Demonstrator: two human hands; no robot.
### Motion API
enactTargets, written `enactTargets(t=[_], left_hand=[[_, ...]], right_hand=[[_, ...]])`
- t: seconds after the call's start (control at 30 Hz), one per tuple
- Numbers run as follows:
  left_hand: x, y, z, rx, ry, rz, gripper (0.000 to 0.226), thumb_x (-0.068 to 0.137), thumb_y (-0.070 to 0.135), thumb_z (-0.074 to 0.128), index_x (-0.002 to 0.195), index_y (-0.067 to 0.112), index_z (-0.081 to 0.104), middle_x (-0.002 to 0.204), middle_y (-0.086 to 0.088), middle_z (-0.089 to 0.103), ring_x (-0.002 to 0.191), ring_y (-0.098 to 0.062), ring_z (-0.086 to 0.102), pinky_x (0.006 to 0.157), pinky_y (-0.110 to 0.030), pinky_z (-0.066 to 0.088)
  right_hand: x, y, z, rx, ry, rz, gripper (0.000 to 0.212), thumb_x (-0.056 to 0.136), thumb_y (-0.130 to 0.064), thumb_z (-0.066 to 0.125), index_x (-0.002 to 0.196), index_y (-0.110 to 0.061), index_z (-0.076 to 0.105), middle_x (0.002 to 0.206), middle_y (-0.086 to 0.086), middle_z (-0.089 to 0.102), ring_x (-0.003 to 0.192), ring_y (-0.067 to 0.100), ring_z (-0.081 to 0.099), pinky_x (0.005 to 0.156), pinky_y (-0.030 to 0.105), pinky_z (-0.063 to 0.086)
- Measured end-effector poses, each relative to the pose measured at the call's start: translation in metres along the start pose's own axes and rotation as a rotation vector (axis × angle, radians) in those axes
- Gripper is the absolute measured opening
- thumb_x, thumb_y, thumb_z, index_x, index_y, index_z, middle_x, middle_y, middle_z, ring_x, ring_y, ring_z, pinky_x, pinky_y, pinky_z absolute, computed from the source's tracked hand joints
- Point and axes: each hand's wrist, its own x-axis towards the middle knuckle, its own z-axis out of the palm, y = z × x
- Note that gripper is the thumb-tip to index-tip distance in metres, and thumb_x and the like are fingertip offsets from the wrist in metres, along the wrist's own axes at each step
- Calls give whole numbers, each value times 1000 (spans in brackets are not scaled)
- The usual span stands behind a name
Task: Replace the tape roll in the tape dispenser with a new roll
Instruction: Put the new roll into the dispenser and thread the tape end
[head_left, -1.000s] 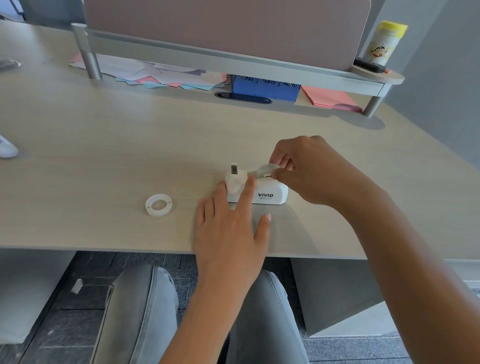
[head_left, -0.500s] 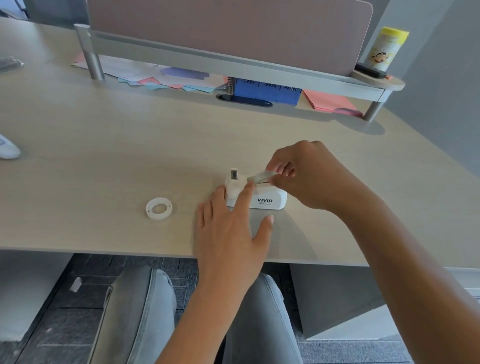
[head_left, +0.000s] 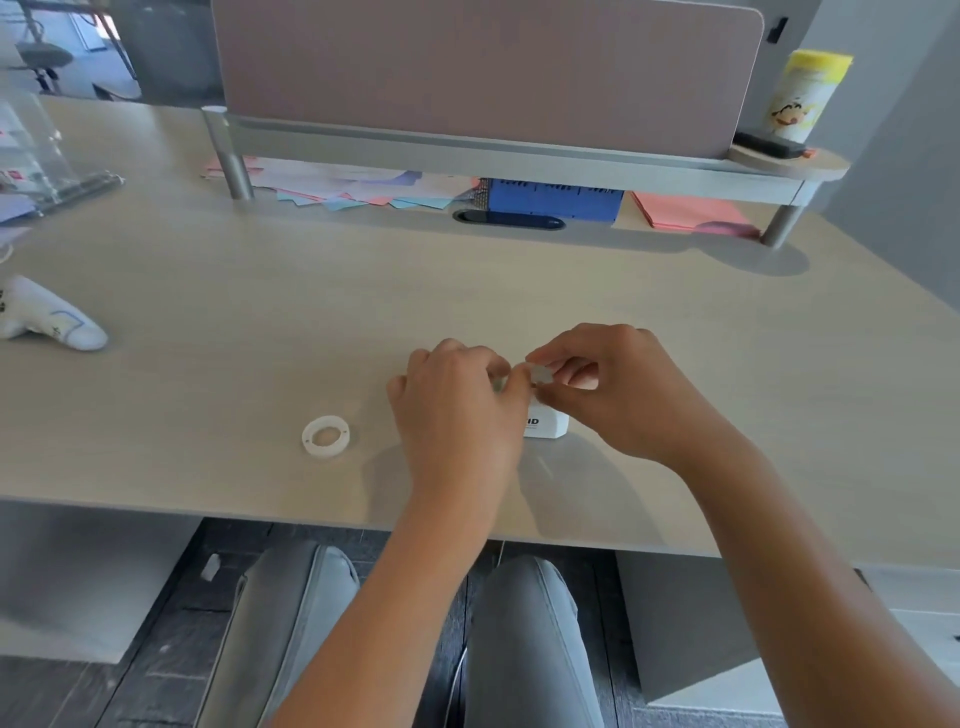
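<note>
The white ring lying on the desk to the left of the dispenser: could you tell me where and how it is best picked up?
The white ring lies flat on the desk, hole up, with nothing touching it. Come from straight above and pinch its outer wall on opposite sides, or hook a fingertip inside the hole against the thumb outside.

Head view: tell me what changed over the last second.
The left hand lifted off the desk and curled over the tape dispenser, meeting the right hand, which still pinches the tape strip. The tape ring stayed put.
</note>
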Motion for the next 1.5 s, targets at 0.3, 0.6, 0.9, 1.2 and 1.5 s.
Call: enactTargets(t=[0.3, 0.6, 0.9, 1.2, 1.5], left_hand=[[-1, 9, 3, -91, 33, -59, 9, 85, 26, 71, 80, 26, 78, 86, 4, 76, 86, -26, 69, 83, -50, 53], [5, 23, -5, -8, -13, -63, 17, 85, 17, 65, 73, 20, 77, 75, 1, 77, 75, -28, 69, 80, -49, 55], [22, 19, -15, -155, -145, -121, 13, 79, 20, 66, 76, 17, 78, 74, 4, 76, 76, -24, 71, 66, -36, 58], [26, -3, -7, -170, -104, -88, 13, 83, 21, 66, 77, 14, 76, 92, -5, 65, 95, -31, 62, 70, -33, 41], [37, -19, -17, -261, -66, -132, 14, 85, 15, 65, 78, 9, 75, 92, -9, 74, 87, -26, 66, 72, -31, 44]], right_hand=[[-6, 10, 0, 121, 0, -23, 35, 86, -11, 82, 120, -17, 79, 101, -5, 75, 94, 12, 72, 92, 30, 58], [-4, 9, 0, 108, -2, -17, 33, 87, -13, 81, 119, -18, 78, 105, -2, 76, 95, 13, 72, 89, 28, 58], [3, -9, 6, -51, 7, 13, 23, 90, -24, 76, 111, -19, 78, 103, -2, 77, 91, 15, 70, 84, 33, 58], [5, -22, 8, -164, -29, 65, 19, 93, -21, 69, 110, -25, 77, 100, -10, 71, 97, 15, 70, 86, 37, 58], [3, -23, 10, -146, -16, 87, 23, 92, -18, 67, 110, -25, 78, 100, -10, 70, 91, 13, 69, 86, 39, 59]])
